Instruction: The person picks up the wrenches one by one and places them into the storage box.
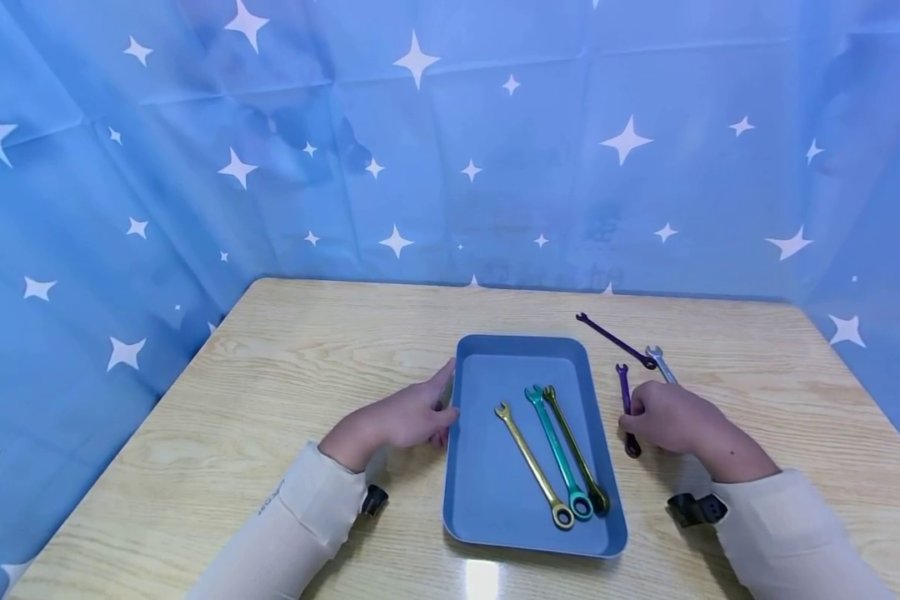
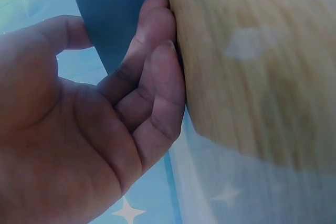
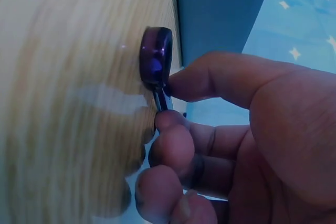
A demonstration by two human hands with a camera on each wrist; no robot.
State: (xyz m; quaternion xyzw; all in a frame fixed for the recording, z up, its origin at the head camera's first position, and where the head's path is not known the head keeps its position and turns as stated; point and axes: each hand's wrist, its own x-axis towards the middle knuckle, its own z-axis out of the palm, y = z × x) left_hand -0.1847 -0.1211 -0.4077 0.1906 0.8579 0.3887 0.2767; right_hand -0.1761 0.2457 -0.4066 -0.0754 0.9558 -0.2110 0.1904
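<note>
My left hand [image 1: 412, 414] holds the left side of a blue-grey tray [image 1: 465, 492], thumb over the rim and fingers against its outer wall. Inside the tray lie three combination wrenches: a gold wrench [image 1: 527, 454], a teal wrench [image 1: 557, 448] and an olive-green wrench [image 1: 574, 446]. Right of the tray, my right hand [image 1: 671, 417] pinches a purple wrench [image 1: 625, 387] between thumb and fingers. Its ring end [image 3: 156, 56] shows low over the table in the right wrist view. Beyond that hand lies a silver wrench [image 1: 662, 365], partly hidden, its open end by a dark purple wrench [image 1: 615, 337].
The light wood table [image 1: 285, 367] ends at the back against a blue curtain [image 1: 450, 192] with white stars. Dark wrist cameras sit under both cuffs, the right camera [image 1: 696, 510] close over the tabletop.
</note>
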